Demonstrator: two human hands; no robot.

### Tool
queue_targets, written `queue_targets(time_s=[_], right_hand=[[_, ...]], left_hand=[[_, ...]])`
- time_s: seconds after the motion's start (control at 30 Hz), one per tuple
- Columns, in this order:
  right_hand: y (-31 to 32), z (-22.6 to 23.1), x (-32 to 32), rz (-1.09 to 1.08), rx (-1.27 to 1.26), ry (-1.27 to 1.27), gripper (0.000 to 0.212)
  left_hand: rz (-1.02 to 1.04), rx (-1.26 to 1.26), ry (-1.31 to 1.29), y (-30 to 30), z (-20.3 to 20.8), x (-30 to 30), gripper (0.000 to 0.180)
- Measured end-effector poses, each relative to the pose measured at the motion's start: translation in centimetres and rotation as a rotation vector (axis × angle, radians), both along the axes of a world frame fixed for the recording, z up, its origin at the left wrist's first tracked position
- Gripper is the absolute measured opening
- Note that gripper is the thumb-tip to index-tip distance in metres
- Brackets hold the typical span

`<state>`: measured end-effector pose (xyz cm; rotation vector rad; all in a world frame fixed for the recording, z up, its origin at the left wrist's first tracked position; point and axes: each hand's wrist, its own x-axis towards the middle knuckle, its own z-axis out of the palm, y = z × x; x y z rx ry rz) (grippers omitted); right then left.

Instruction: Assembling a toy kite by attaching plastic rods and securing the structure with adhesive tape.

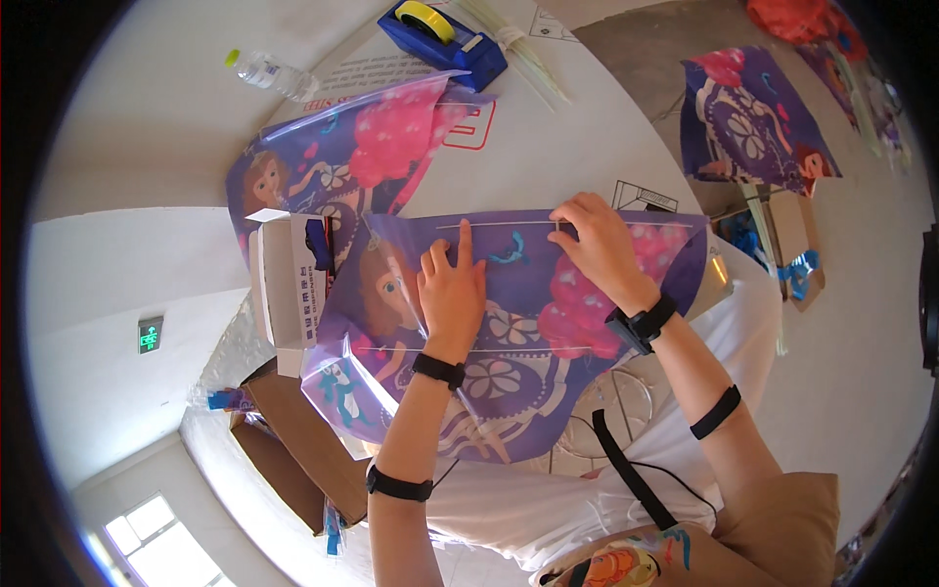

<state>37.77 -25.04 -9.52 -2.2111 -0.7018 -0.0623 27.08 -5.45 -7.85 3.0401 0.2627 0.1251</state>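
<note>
A purple printed plastic sheet (518, 293) with pink balloons and a cartoon figure lies before me, its lower part hanging toward my lap. Along its far edge runs a thin white stick (499, 227), and a second thin stick (528, 349) crosses the sheet lower down. My left hand (452, 298) rests on the sheet, index finger stretched out to the upper stick, the other fingers partly bent. At the same stick, farther right, my right hand (599, 247) is closed with thumb and index finger around it. Whether something small sits between those fingertips is hard to see.
Beyond lies another printed sheet (372, 147) on the white table (548, 127), with a blue tape dispenser (445, 44) and a bundle of thin sticks (518, 49). An open white box (284, 289) stands left, a brown carton (293, 440) below it. A plastic bottle (269, 73) is far left.
</note>
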Motion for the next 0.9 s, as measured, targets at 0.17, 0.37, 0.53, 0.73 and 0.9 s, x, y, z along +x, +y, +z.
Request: queue_targets(time_s=[0.17, 0.37, 0.53, 0.73, 0.9], right_hand=[[-0.3, 0.0, 0.1, -0.023, 0.039, 0.002, 0.023], [-0.7, -0.1, 0.4, -0.007, 0.011, -0.028, 0.027], [-1.5, 0.2, 0.3, 0.007, -0.026, -0.065, 0.03], [-2.3, 0.4, 0.5, 0.051, -0.08, -0.111, 0.025], [-2.0, 0.3, 0.6, 0.078, -0.074, -0.13, 0.022]], left_hand=[[-0.024, 0.12, 0.001, -0.3, -0.1, 0.5, 0.057], [-0.015, 0.102, 0.0, -0.5, -0.2, 0.5, 0.056], [0.019, 0.133, 0.04, -0.6, -0.1, 0.4, 0.055], [-0.012, 0.148, -0.007, -0.3, -0.3, 0.5, 0.054], [0.016, 0.122, 0.035, -0.3, -0.2, 0.5, 0.053]])
